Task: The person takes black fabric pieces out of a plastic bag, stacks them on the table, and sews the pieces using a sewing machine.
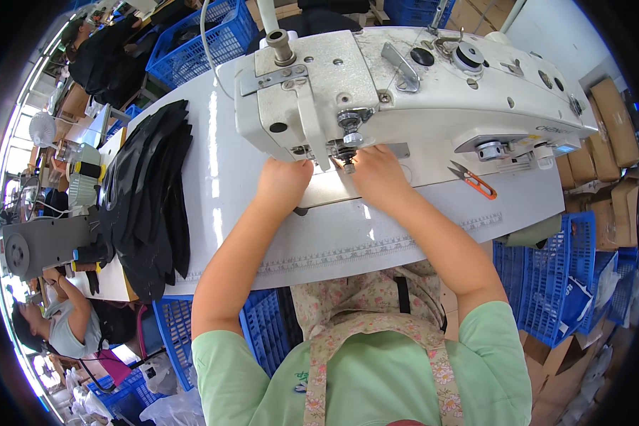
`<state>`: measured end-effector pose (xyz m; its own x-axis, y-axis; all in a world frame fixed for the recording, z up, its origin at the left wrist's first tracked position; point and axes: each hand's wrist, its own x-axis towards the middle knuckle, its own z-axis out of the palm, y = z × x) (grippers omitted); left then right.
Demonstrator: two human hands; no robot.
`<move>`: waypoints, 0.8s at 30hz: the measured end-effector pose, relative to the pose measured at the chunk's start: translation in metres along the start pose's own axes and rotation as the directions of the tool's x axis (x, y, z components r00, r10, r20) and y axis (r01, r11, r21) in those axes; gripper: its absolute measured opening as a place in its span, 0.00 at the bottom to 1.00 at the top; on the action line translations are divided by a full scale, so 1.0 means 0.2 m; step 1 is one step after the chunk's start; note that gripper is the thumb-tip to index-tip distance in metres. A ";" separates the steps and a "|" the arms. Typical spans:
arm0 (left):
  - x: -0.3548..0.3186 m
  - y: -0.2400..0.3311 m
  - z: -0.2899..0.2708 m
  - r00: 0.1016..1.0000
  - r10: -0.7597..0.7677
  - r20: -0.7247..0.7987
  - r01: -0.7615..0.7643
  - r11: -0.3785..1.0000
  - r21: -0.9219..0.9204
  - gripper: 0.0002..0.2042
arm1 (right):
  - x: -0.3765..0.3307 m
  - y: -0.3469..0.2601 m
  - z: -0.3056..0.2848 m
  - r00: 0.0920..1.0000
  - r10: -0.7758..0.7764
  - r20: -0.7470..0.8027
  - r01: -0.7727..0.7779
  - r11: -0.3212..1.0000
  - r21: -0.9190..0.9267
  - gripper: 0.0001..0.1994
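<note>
My left hand (284, 183) reaches in beside the needle area of a white sewing machine (319, 78), its fingers curled and partly hidden by the machine's head. Across from it, my right hand (378, 176) is bent in close to the presser area, fingers drawn together. What either hand grips, if anything, is hidden. A small dark scrap (300, 211) shows just below my left hand, too little of it to name. Orange-handled thread snips (476, 179) lie on the table to the right of my right hand.
A long pile of black fabric pieces (149, 192) covers the left side of the white table (255, 245). A printed ruler strip (355, 252) runs along the near edge. Blue crates (557, 277) stand right, others behind and below. Two people work at the left.
</note>
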<state>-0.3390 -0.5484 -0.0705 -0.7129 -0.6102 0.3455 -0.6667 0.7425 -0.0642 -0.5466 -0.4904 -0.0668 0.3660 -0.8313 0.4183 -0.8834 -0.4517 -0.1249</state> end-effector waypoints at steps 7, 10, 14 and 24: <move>0.01 0.01 -0.02 0.995 -0.015 -0.100 0.008 0.997 -0.070 0.02 | 0.00 0.00 0.01 0.997 -0.018 -0.078 0.020 0.999 0.028 0.02; 0.03 0.01 -0.05 0.999 -0.043 -0.010 0.042 0.997 -0.062 0.01 | 0.00 0.01 0.01 0.992 -0.035 -0.121 0.040 0.998 0.042 0.02; 0.03 -0.02 -0.07 0.993 -0.060 0.097 0.064 0.997 -0.042 0.05 | 0.01 0.00 -0.01 0.999 -0.002 0.051 0.003 1.000 -0.024 0.10; 0.09 0.01 0.01 0.994 -0.109 -0.007 0.108 0.992 -0.066 0.08 | -0.03 0.06 0.10 1.000 -0.009 -0.025 0.008 0.999 -0.035 0.07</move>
<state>-0.3537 -0.5594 -0.0659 -0.6346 -0.6855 0.3569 -0.7240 0.6889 0.0357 -0.5534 -0.4962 -0.0881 0.3664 -0.8190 0.4416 -0.8902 -0.4467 -0.0899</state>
